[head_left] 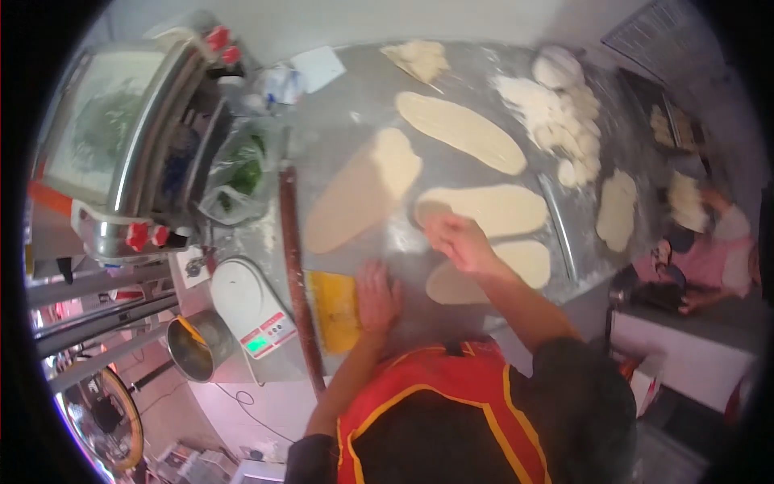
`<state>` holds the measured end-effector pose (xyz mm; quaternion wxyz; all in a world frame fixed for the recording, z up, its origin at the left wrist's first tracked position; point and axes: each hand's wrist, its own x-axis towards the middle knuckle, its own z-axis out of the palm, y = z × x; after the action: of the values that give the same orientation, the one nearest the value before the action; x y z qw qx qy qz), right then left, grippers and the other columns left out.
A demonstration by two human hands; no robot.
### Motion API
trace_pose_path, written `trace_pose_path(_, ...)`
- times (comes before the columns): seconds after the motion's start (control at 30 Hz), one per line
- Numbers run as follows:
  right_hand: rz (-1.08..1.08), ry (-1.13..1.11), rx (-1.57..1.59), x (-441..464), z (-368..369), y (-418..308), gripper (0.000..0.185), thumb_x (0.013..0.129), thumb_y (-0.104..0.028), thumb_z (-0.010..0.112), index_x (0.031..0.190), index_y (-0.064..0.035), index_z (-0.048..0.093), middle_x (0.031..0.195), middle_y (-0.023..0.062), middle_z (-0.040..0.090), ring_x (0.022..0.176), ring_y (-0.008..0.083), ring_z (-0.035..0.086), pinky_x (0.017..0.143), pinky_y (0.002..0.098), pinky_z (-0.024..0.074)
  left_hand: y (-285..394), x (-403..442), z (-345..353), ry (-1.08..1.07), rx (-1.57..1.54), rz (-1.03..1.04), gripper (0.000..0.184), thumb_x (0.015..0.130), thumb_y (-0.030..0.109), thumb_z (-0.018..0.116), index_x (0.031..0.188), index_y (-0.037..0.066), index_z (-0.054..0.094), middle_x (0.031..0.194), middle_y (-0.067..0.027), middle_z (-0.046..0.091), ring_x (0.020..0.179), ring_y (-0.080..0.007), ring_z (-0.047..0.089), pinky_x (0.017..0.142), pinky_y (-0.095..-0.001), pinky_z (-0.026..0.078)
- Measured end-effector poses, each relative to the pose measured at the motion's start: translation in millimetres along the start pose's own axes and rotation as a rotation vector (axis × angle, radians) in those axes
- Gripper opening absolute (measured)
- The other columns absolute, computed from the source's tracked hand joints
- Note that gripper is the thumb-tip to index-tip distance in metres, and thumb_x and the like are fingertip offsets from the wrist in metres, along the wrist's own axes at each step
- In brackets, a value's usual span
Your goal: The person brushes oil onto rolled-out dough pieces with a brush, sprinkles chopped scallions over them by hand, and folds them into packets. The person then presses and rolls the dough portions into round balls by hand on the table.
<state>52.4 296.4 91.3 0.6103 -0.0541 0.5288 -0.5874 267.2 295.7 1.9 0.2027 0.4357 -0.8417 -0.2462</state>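
Observation:
My left hand (377, 297) lies flat on the metal table, fingers stretched, beside a yellow rectangular thing (333, 313) whose kind I cannot make out. Over the left end of a long flattened dough sheet (504, 208), my right hand (455, 239) is closed with its fingers curled down; anything within them is hidden. Just below that hand lies another dough sheet (524, 270), partly covered by my forearm. Further flat dough sheets lie left (363, 194) and above (459, 133). A long brown wooden stick (290, 234) runs along the left side.
A digital scale (239, 290), a metal pot (193, 351) and a bag of greens (242, 173) stand left, below a glass-fronted case (105, 121). Dough pieces (564, 133) lie in flour at upper right, near a metal bar (558, 230). Another person (697, 258) sits far right.

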Motion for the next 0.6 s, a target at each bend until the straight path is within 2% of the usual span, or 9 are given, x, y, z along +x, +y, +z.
trace_pose_path(0.07, -0.068, 0.158, -0.042, -57, -50, 24, 0.012, 0.090, -0.004, 0.052, 0.098, 0.0019, 0.060, 0.077, 0.0050, 0.060, 0.065, 0.0113, 0.056, 0.057, 0.0233, 0.0463, 4, 4, -5, 0.019, 0.013, 0.041, 0.043, 0.083, 0.017, 0.060, 0.120, -0.001, 0.048, 0.131, -0.0210, 0.046, 0.126, -0.0399, 0.038, 0.108, -0.0510, 0.028)
trace_pose_path(0.13, -0.254, 0.372, -0.228, -89, -119, 49, 0.014, 0.091, -0.004, 0.051, 0.099, 0.0032, 0.060, 0.077, 0.0052, 0.061, 0.066, 0.0114, 0.057, 0.059, 0.0231, 0.0470, 7, -4, -5, 0.003, 0.042, 0.046, 0.042, 0.083, 0.017, 0.059, 0.119, -0.001, 0.048, 0.131, -0.0214, 0.045, 0.126, -0.0401, 0.038, 0.107, -0.0511, 0.027)
trace_pose_path(0.2, -0.380, 0.650, -0.167, -110, -170, 49, 0.015, 0.092, -0.007, 0.051, 0.099, 0.0031, 0.060, 0.077, 0.0042, 0.061, 0.066, 0.0111, 0.058, 0.063, 0.0234, 0.0489, 10, 4, -7, 0.025, 0.040, 0.085, 0.042, 0.083, 0.018, 0.058, 0.119, -0.002, 0.047, 0.131, -0.0217, 0.045, 0.126, -0.0403, 0.038, 0.107, -0.0510, 0.027)
trace_pose_path(0.3, -0.697, 0.897, -0.181, -111, -215, 62, 0.015, 0.092, -0.010, 0.054, 0.097, 0.0021, 0.061, 0.076, 0.0033, 0.062, 0.066, 0.0103, 0.057, 0.062, 0.0228, 0.0473, 8, 2, -4, -0.009, 0.038, 0.074, 0.041, 0.084, 0.017, 0.057, 0.118, -0.002, 0.048, 0.131, -0.0223, 0.045, 0.125, -0.0407, 0.038, 0.108, -0.0505, 0.026)
trace_pose_path(0.4, -0.516, 0.720, -0.283, -99, -188, 92, 0.015, 0.092, -0.011, 0.056, 0.095, 0.0021, 0.062, 0.072, 0.0016, 0.060, 0.066, 0.0090, 0.057, 0.062, 0.0226, 0.0467, 10, 3, -5, 0.024, 0.038, 0.120, 0.039, 0.085, 0.015, 0.056, 0.118, -0.003, 0.048, 0.131, -0.0227, 0.045, 0.125, -0.0407, 0.037, 0.108, -0.0501, 0.025)
trace_pose_path(0.5, -0.528, 0.765, -0.026, -101, -175, 78, 0.014, 0.092, -0.011, 0.057, 0.094, 0.0021, 0.062, 0.073, 0.0013, 0.060, 0.067, 0.0090, 0.057, 0.062, 0.0226, 0.0469, 12, 2, -5, 0.041, 0.055, 0.158, 0.037, 0.086, 0.015, 0.055, 0.118, -0.003, 0.047, 0.130, -0.0225, 0.045, 0.124, -0.0417, 0.038, 0.107, -0.0498, 0.027)
trace_pose_path(0.6, -0.703, 0.762, 0.250, -106, -211, 66, 0.014, 0.091, -0.010, 0.057, 0.095, 0.0023, 0.062, 0.075, 0.0025, 0.061, 0.067, 0.0096, 0.057, 0.062, 0.0229, 0.0478, 10, 2, -3, 0.060, 0.076, 0.184, 0.037, 0.087, 0.015, 0.055, 0.118, -0.003, 0.047, 0.129, -0.0225, 0.045, 0.123, -0.0422, 0.038, 0.106, -0.0496, 0.027)
